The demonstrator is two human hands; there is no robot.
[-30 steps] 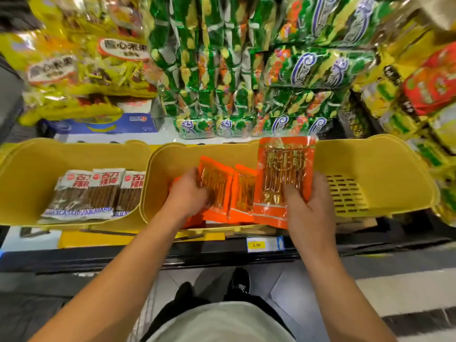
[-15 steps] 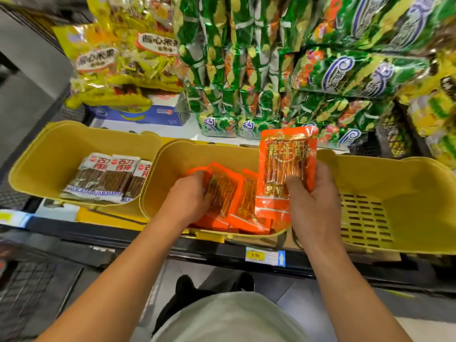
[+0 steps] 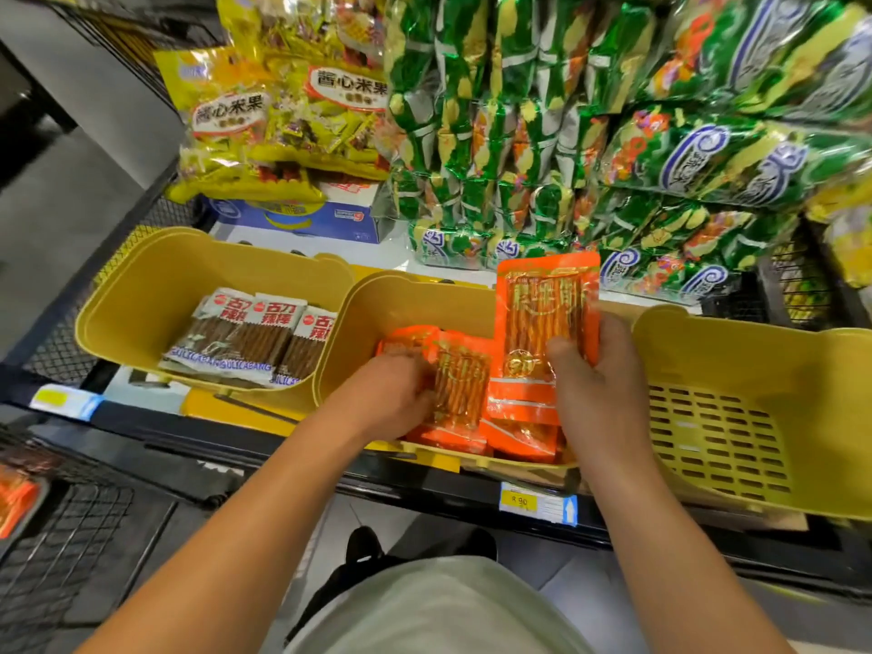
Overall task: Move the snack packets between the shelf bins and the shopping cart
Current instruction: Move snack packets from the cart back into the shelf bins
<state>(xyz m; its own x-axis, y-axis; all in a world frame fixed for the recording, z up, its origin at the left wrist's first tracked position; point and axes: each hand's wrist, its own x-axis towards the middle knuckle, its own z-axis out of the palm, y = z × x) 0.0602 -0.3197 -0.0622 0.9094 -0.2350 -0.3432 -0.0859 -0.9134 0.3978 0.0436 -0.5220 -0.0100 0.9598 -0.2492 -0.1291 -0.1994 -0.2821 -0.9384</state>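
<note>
since a second ago both hands stay in much the same places over the middle bin, while the view has swung left, so the black wire shopping cart (image 3: 61, 535) now shows at the lower left with something orange in its corner; the right hand (image 3: 597, 394) holds one orange snack packet (image 3: 547, 318) upright, thumb across its front and fingers curled round its right edge, the packet's top reaching above the back rim of the middle yellow bin (image 3: 406, 299); the left hand (image 3: 394, 394) reaches down into that bin, its fingers curled on another orange packet (image 3: 460, 384) among the ones lying there, though the fingertips are blurred; the left yellow bin (image 3: 155, 280) holds a row of grey-and-brown stick packets (image 3: 250, 337); the right yellow bin (image 3: 755, 370) shows its slotted floor; behind the bins stand green snack bags (image 3: 519, 134) and yellow bags (image 3: 264, 125) stacked on the shelf; a price label (image 3: 538, 505) sits on the shelf edge below the middle bin.
</note>
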